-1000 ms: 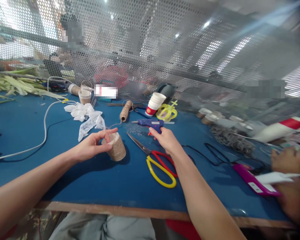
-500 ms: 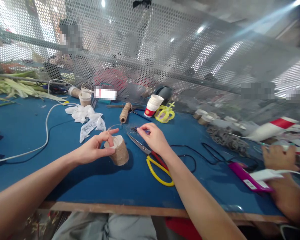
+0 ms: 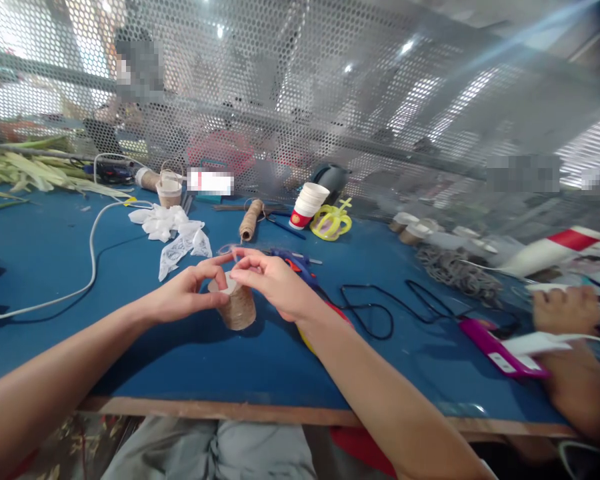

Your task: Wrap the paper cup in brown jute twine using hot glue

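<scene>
My left hand (image 3: 193,290) is closed on the rim of a twine-wrapped paper cup (image 3: 240,310), with fingers inside its mouth. Over the cup's right side, my right hand (image 3: 265,277) has its fingertips pinched near the rim; what they hold is too small to make out. A thin loop of twine shows by the fingertips. Partly behind my right hand lies a blue glue gun (image 3: 300,267) with an orange trigger. The yellow and red scissor handles are mostly hidden under my right forearm. Beyond the hands lies a roll of twine (image 3: 251,221).
Stacked paper cups (image 3: 308,205) and a yellow crown-shaped piece (image 3: 331,221) stand at the back. White lace (image 3: 183,247) lies left of centre. A black cable crosses toward a purple power strip (image 3: 500,350). Another person's hand (image 3: 565,310) is at the right.
My right hand has moved left from the glue gun to the cup's rim. The glue gun now shows more, and the scissor blades are covered. My left hand stays on the cup.
</scene>
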The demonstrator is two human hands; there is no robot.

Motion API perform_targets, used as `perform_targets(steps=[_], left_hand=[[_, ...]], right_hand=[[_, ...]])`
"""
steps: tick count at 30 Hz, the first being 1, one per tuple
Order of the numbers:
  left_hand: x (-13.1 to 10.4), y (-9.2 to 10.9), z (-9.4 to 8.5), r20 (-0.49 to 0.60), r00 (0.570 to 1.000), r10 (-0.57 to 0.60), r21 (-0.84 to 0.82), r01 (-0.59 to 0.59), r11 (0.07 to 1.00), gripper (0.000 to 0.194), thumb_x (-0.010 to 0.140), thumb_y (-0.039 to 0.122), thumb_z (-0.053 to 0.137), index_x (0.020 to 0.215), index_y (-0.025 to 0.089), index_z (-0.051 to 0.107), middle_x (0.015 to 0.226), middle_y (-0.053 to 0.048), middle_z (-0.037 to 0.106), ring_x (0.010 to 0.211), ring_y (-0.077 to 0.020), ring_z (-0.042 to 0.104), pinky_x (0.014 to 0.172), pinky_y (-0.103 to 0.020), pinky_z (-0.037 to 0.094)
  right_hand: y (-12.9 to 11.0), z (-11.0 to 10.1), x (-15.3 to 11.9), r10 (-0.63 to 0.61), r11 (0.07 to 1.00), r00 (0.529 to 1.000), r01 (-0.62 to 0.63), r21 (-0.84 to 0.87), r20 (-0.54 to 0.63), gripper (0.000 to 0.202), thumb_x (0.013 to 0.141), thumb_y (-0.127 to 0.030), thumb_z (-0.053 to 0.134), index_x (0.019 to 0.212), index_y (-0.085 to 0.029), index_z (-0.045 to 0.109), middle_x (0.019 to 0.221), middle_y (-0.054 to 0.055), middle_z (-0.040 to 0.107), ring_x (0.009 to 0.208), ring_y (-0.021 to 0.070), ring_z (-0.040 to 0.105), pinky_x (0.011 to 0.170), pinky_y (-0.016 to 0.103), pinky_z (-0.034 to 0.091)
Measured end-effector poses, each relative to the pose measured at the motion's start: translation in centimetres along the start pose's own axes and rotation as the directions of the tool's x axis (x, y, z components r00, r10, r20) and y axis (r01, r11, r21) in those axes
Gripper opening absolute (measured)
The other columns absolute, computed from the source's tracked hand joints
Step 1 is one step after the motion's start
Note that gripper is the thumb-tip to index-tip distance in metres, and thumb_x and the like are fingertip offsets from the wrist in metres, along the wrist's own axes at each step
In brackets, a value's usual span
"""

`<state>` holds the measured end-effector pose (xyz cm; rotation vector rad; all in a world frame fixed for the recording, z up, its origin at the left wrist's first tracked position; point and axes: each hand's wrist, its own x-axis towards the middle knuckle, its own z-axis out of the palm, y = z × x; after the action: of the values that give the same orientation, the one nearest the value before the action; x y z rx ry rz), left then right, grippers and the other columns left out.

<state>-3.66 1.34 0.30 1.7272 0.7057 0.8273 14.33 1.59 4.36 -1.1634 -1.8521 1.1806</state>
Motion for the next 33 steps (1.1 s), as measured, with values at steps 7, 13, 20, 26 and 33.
perform_targets(steps=[7, 13, 20, 26, 33], left_hand=[[-0.1, 0.4, 0.1, 0.041, 0.991, -0.126, -0.304, 0.133, 0.943, 0.018, 0.073, 0.026, 0.065, 0.069, 0.014, 0.053, 0.142, -0.010, 0.037, 0.119, -0.0305, 0.046, 0.087, -0.039, 0.042], [-0.3, 0.9, 0.3, 0.101, 0.986, -0.135, -0.413, 0.165, 0.896, 0.014, 0.073, 0.022, 0.065, 0.069, 0.013, 0.055, 0.132, -0.008, 0.051, 0.108, -0.0267, 0.055, 0.082, -0.036, 0.044], [-0.5, 1.2, 0.3, 0.125, 0.986, -0.112, -0.450, 0.157, 0.879, 0.010, 0.075, 0.019, 0.064, 0.070, 0.014, 0.057, 0.131, -0.008, 0.052, 0.115, -0.0294, 0.050, 0.089, -0.041, 0.040], [-0.7, 1.3, 0.3, 0.146, 0.986, -0.077, -0.470, 0.138, 0.872, 0.009, 0.075, 0.019, 0.064, 0.071, 0.014, 0.057, 0.130, -0.008, 0.053, 0.119, -0.0306, 0.047, 0.093, -0.044, 0.037], [-0.7, 1.5, 0.4, 0.149, 0.988, -0.035, -0.516, 0.108, 0.850, 0.008, 0.075, 0.017, 0.063, 0.072, 0.013, 0.058, 0.131, -0.010, 0.052, 0.120, -0.0296, 0.047, 0.094, -0.042, 0.037]], right_hand=[[0.1, -1.3, -1.3, -0.049, 0.994, 0.997, 0.055, 0.090, -0.067, 0.016, 0.074, -0.029, 0.061, 0.066, -0.017, 0.055, 0.112, 0.010, 0.058, 0.110, 0.0187, 0.052, 0.092, 0.034, 0.040], [0.2, -1.4, -2.4, -0.057, 0.991, 0.989, 0.074, 0.113, -0.140, 0.019, 0.072, -0.030, 0.063, 0.064, -0.017, 0.052, 0.102, 0.006, 0.059, 0.100, 0.0165, 0.055, 0.086, 0.032, 0.043], [0.7, -1.0, -3.0, 0.012, 0.961, 0.985, 0.036, 0.273, -0.172, 0.020, 0.072, -0.027, 0.064, 0.062, -0.017, 0.050, 0.094, 0.004, 0.059, 0.092, 0.0144, 0.055, 0.084, 0.031, 0.043], [1.0, -0.8, -3.2, 0.060, 0.934, 0.986, 0.000, 0.356, -0.158, 0.018, 0.072, -0.027, 0.063, 0.064, -0.017, 0.051, 0.091, 0.003, 0.060, 0.090, 0.0139, 0.054, 0.084, 0.031, 0.041], [1.3, -0.6, -3.0, 0.093, 0.901, 0.986, -0.024, 0.433, -0.140, 0.019, 0.070, -0.027, 0.065, 0.062, -0.018, 0.051, 0.090, 0.002, 0.060, 0.085, 0.0132, 0.053, 0.081, 0.031, 0.040]])
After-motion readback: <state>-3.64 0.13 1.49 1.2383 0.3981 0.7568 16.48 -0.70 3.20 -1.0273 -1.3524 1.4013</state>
